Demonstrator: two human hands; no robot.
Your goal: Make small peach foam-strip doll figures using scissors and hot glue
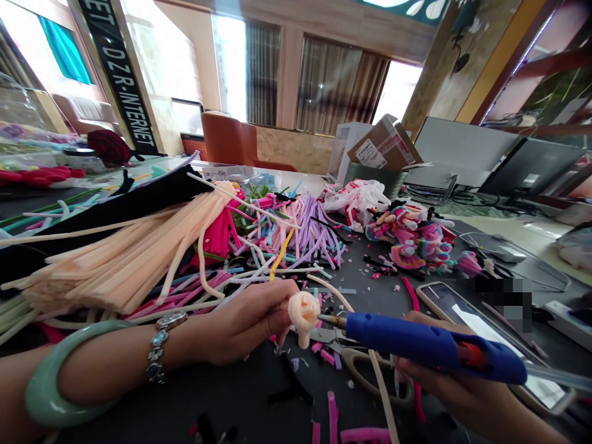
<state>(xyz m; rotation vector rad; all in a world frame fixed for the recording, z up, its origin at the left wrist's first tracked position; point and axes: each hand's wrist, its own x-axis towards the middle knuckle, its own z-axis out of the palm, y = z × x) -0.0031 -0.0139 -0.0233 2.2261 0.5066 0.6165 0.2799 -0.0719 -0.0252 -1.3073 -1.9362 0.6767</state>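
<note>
From the head camera, we see the left hand (250, 324) pinching a small, fuzzy peach coil (303, 310) between thumb and fingers, above a dark table (245, 410). The right hand (441, 382) grips a blue glue gun (402, 333), its nozzle at the coil's right side; we cannot tell whether they touch. Scissors (329, 337) lie beneath. Beyond the left wrist we find thick peach stems (134, 259) bundled together; a phone (472, 316) rests at right.

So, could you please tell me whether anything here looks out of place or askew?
Pink offcuts litter the dark tabletop around the scissors, which looks untidy; farther back, a cardboard box sits tilted rather than level.
</note>
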